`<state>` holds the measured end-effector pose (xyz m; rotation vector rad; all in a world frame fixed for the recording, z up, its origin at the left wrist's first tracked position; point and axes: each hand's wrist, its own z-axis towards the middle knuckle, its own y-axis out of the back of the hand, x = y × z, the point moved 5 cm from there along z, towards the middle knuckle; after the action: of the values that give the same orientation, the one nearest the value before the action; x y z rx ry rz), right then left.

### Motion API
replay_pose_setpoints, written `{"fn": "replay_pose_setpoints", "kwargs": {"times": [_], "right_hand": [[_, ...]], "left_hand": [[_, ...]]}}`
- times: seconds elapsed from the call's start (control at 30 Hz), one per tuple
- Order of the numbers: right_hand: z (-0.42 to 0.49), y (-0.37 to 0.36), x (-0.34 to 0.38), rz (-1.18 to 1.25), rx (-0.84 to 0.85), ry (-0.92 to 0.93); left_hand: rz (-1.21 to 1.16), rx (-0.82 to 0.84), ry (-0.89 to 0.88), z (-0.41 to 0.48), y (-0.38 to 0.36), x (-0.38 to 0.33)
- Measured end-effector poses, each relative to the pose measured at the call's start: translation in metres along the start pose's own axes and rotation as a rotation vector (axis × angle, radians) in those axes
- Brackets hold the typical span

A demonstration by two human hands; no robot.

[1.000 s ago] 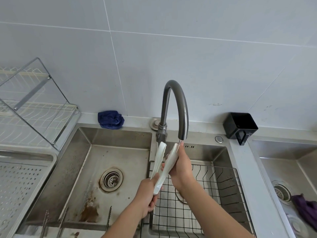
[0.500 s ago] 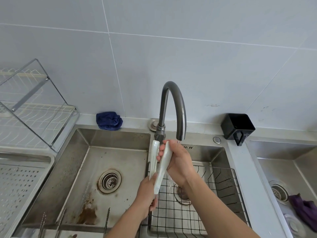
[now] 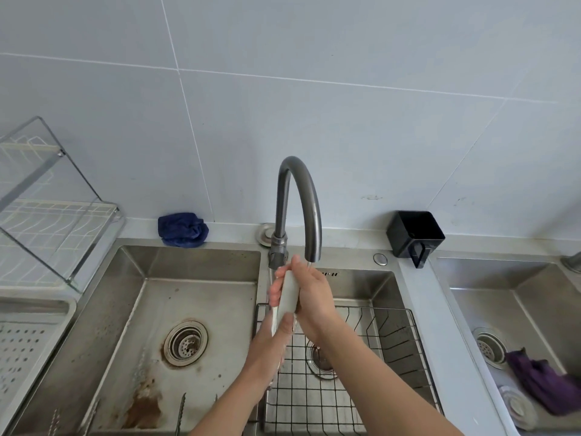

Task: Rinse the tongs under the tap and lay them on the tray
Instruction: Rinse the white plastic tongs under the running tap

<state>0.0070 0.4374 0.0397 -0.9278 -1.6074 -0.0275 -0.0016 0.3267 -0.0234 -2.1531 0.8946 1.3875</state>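
1. The person's two bare hands are meeting just below the mouth of the dark grey curved metal tap, above the divider between two steel basins.
2. The pale, off-white plastic tongs are being held there with their long axis running steeply up and down, the upper end pointing towards the spout and leaning slightly right, the lower end pointing down towards the person.
3. The right hand is wrapping its fingers around the upper part of the tongs, closed on them, with the thumb up near the spout.
4. The left hand is closing around the lower end of the tongs, thumb pressing on the front face.
5. The tongs' arms are being squeezed together; whether any gap is left between them cannot be told.
6. A thin stream of water is showing at the spout, just right of the right thumb.
7. A black wire rack is sitting in the basin beneath the hands.
8. The white perforated plastic tray is lying at the left edge of the counter, well apart from the tongs, beside the left-hand stainless steel sink basin.
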Motion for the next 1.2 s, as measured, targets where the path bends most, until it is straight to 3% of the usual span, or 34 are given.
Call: {"fn": "replay_pose_setpoints", "kwargs": {"times": [0.07,0.23,0.37,0.5,0.57,0.67,0.77,0.83,0.97,1.03,1.13,1.2], "right_hand": [[0.001,0.002,-0.001,-0.040,-0.021,-0.042],[-0.011,-0.010,-0.018,0.284,0.276,-0.190],[-0.004,-0.008,-0.017,0.222,0.191,-0.175],[0.000,0.000,-0.013,0.313,0.088,-0.119],[-0.006,0.010,-0.010,0.188,0.081,-0.054],[-0.016,0.026,0.003,-0.373,-0.008,0.084],[-0.027,0.051,0.013,-0.790,-0.295,0.203],[-0.034,0.064,0.013,-0.833,-0.462,0.210],[-0.029,0.062,-0.002,-0.491,-0.257,-0.025],[-0.028,0.062,0.001,-0.431,-0.235,0.007],[-0.029,0.064,0.006,-0.437,-0.255,0.103],[-0.031,0.056,0.007,-0.478,-0.201,0.137]], "left_hand": [[-0.025,0.018,0.027,-0.001,-0.004,0.000],[-0.301,-0.021,0.253,0.006,0.002,0.007],[-0.255,0.029,0.260,0.008,-0.003,0.002],[-0.276,0.036,0.202,0.011,-0.006,-0.002],[-0.310,0.005,0.181,0.014,-0.003,-0.007],[-0.299,-0.024,0.166,0.017,-0.001,-0.009],[-0.375,0.092,0.242,0.015,-0.006,-0.004],[-0.386,0.167,0.286,0.016,-0.011,-0.005],[-0.354,0.232,0.329,0.021,-0.023,-0.012],[-0.327,0.105,0.312,0.026,-0.020,-0.014],[-0.188,-0.212,0.099,0.035,-0.008,-0.024],[-0.083,-0.247,-0.019,0.041,-0.012,-0.033]]}}
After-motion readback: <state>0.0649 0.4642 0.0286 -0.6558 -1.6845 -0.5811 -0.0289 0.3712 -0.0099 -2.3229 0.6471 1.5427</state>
